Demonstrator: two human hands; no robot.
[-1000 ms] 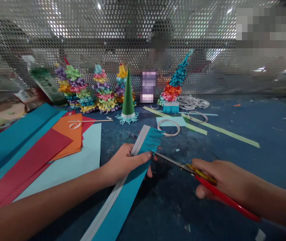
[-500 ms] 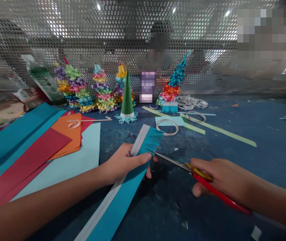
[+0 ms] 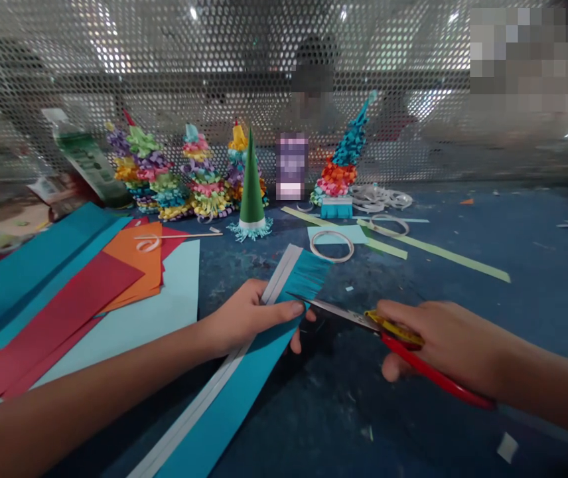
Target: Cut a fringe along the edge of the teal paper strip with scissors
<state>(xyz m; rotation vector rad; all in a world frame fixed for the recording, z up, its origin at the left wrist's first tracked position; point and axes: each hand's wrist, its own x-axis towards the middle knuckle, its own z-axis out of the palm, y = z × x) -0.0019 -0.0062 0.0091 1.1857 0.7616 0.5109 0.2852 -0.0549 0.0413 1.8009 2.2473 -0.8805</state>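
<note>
My left hand (image 3: 259,315) pinches a long blue paper strip (image 3: 244,392), thumb on top and fingers beneath. A pale tape band runs along the strip's left edge, and its far end is cut into a fringe. In my right hand (image 3: 438,338) is a pair of scissors (image 3: 393,338) with red and yellow handles. The blades lie at the strip's right edge, just beyond my left thumb, at the near end of the fringe. Further back stands a green paper cone (image 3: 251,186) with a light blue fringe around its base.
Several colourful fringed paper cones (image 3: 204,172) stand along a perforated metal screen (image 3: 244,60). Coloured paper sheets (image 3: 174,292) lie at left, with a green bottle (image 3: 89,159) behind. Tape rolls (image 3: 331,259), light green strips (image 3: 453,255) and a phone (image 3: 291,166) are beyond my hands.
The scissors and my right hand have shifted slightly, with the blades still at the strip's edge. My left hand keeps its hold on the strip. The view has tilted a little.
</note>
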